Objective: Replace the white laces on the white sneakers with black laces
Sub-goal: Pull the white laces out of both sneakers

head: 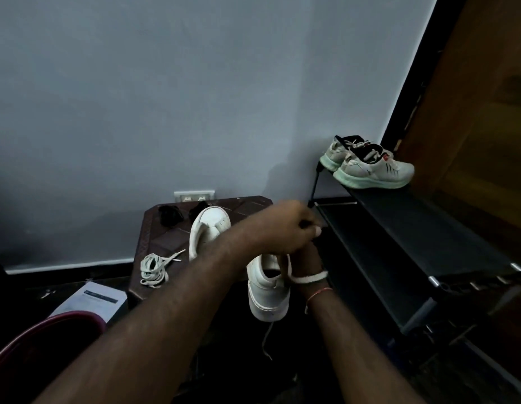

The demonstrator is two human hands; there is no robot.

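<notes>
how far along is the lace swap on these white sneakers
Done: one white sneaker on the small table looks unlaced, a removed white lace bundle beside it. In hand: the second sneaker, its white lace looped across the right wrist, left hand curled above. Left: both black lace bundles lie untouched on the table, so no black lacing yet.

On your tabletop (163,240) a sneaker (208,225) lies centre, a lace (153,268) front-left, two lace bundles (169,214) behind. Before its right corner your right hand (307,262) holds a second sneaker (266,290), left hand (288,225) above — the rack (399,228) stands right, shoes (370,167) on top.
</notes>
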